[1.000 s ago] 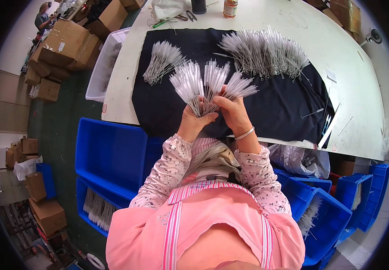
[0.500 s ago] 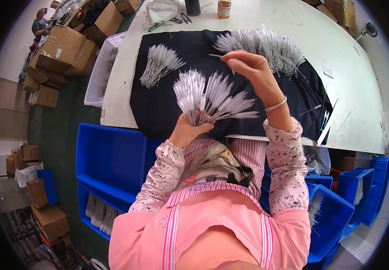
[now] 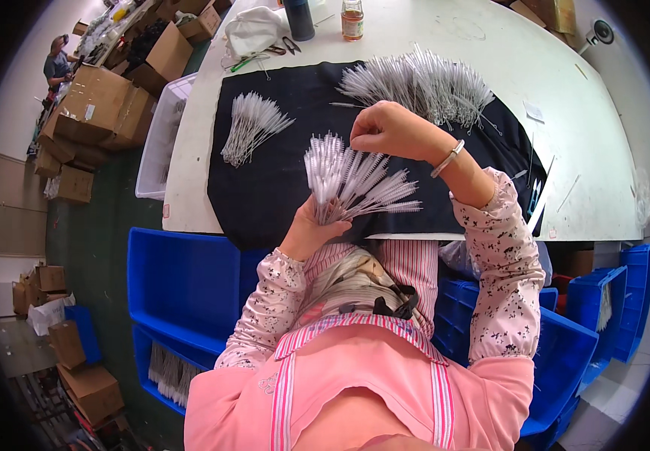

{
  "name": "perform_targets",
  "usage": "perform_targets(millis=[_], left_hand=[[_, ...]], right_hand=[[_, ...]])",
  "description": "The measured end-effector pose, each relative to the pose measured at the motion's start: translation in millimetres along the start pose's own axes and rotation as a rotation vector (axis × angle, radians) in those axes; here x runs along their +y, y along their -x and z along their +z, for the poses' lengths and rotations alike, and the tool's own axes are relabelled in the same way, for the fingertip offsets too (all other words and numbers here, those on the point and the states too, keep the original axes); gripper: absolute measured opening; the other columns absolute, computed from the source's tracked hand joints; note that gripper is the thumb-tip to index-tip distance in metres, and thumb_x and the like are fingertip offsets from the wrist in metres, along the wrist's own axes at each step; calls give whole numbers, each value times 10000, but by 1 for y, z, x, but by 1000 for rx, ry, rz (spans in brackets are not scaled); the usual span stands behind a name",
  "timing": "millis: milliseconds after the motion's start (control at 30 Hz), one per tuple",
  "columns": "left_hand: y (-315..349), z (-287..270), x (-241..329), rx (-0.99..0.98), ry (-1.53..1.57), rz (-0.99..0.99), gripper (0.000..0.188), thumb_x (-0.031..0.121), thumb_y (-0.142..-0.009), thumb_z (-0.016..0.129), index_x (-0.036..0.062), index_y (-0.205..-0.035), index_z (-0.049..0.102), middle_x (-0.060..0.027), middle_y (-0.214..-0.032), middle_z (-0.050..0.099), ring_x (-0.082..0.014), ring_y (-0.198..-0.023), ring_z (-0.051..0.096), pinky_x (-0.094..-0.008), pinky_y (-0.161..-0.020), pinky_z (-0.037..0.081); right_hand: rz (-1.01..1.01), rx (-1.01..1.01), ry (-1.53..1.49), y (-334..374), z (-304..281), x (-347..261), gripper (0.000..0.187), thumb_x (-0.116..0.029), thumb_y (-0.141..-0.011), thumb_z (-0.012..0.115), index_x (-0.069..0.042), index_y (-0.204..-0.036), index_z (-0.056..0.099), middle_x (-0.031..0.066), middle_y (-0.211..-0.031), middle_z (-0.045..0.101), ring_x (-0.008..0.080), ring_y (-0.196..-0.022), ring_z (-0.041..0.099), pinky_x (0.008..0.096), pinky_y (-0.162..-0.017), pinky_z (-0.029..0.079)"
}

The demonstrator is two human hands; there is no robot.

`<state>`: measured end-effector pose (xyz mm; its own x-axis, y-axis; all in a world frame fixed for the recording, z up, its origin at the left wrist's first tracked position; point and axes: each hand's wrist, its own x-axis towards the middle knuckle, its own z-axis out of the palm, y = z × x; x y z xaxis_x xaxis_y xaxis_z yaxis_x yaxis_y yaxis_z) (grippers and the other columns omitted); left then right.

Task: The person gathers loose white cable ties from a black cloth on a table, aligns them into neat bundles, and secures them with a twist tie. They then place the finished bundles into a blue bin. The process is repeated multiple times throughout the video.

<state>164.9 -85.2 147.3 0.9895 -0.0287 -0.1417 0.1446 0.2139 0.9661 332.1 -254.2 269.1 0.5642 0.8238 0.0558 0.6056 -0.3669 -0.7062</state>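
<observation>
- White and rounded, the table (image 3: 490,60) carries a black cloth (image 3: 280,173), with cardboard boxes (image 3: 99,113) on the floor to the left and blue bins (image 3: 189,286) below its near edge.
- On the cloth lie two heaps of thin white-bristled brushes: a small bundle (image 3: 250,128) at the left and a big loose pile (image 3: 422,83) at the far side.
- Left hand (image 3: 310,225) is closed round the wire stems of a fanned bunch of brushes (image 3: 355,180), held up over the cloth's near edge, bristle ends spreading up and right.
- Right hand (image 3: 389,131) hangs just above the fan, between it and the big pile; its fingers (image 3: 362,139) are curled together, but whether they pinch a brush I cannot tell.
- Judged from this, the step is gathering and evening a handful; next seems to call for setting the tips level while the left grip stays firm.
- Scissors (image 3: 287,46), a dark bottle (image 3: 298,19) and a small jar (image 3: 352,21) stand at the far edge.
</observation>
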Motion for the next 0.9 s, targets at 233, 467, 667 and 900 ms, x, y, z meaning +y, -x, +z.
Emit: perform_targets(millis=[233, 467, 667, 900], left_hand=[[-1, 11, -3, -88, 109, -119, 388, -103, -723, 690, 66, -1030, 524, -56, -876, 640, -117, -739, 622, -210, -590, 485], [-4, 8, 3, -16, 300, -214, 373, -76, -736, 699, 94, -998, 495, -137, -862, 651, -144, -622, 600, -196, -469, 422], [-9, 8, 7, -45, 392, -213, 349, -72, -755, 690, 90, -1012, 519, -165, -871, 652, -155, -619, 593, -205, -457, 395], [-14, 3, 14, -51, 494, -216, 331, -55, -755, 697, 71, -1031, 565, -190, -897, 653, -173, -606, 576, -215, -453, 367]], right_hand=[[217, 560, -335, 15, -48, 47, 149, -117, -837, 584, 11, -842, 660, -10, -723, 606, 66, -662, 517, 215, -617, 414], [573, 598, 58, 144, -141, 160, 263, -215, -750, 555, -28, -571, 600, 22, -505, 522, 99, -481, 469, 264, -470, 370], [952, 567, 567, 242, -121, 245, 320, -296, -723, 606, 8, -634, 651, 156, -567, 605, 264, -533, 605, 351, -563, 469], [464, 41, -348, 123, 3, 88, 450, -283, -753, 739, 24, -1070, 651, 119, -979, 686, 157, -865, 634, 296, -775, 496]])
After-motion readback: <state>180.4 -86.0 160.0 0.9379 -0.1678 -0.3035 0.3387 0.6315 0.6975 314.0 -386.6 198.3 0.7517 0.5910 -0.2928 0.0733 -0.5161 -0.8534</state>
